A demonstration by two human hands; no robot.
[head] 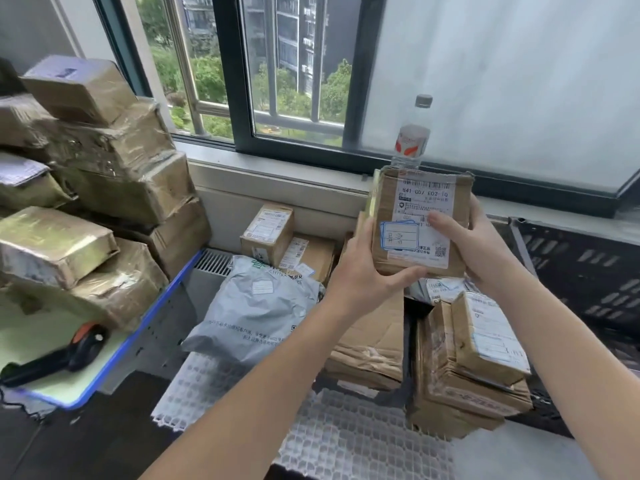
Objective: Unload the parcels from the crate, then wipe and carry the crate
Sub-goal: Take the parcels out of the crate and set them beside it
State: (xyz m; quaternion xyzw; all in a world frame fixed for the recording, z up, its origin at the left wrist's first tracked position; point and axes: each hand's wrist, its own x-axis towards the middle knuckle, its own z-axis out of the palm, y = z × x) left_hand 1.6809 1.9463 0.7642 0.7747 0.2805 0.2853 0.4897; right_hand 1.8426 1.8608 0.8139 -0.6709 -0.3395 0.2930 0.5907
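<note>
Here, one box (385,209), label (424,202) facing, is gripped by two hands: left hand (367,271) curled round its lower left corner, right hand (476,244) clasping its right edge, thumb on the label. One black crate (588,271) stands right of the right hand; one grey mailer (256,306) lies below the left hand; one bottle (414,133) rises behind the box
</note>
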